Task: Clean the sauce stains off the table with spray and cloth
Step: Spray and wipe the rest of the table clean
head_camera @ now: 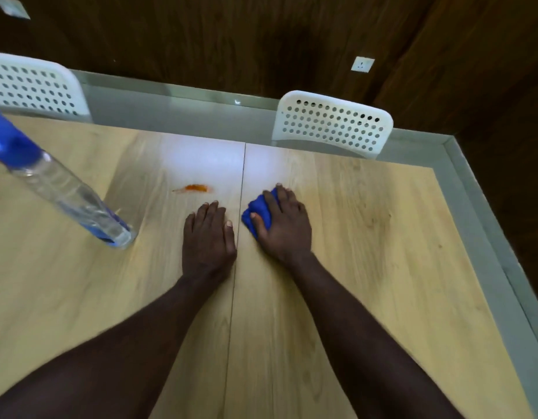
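Reaching up from the bottom of the frame, two bare forearms meet at centre on a light wood table. There the left hand lies flat, fingers straight, holding nothing — the right hand curls over a bunched blue cloth. Just above, an orange sauce stain. At left stands a clear spray bottle; two white chairs sit along the upper edge.

My right hand grips the cloth, soft matt blue fabric. The table is pale wood-grain, smooth, shining faintly at twelve o'clock. The spray bottle at nine o'clock is clear glossy plastic; the chair at one o'clock, white perforated plastic.
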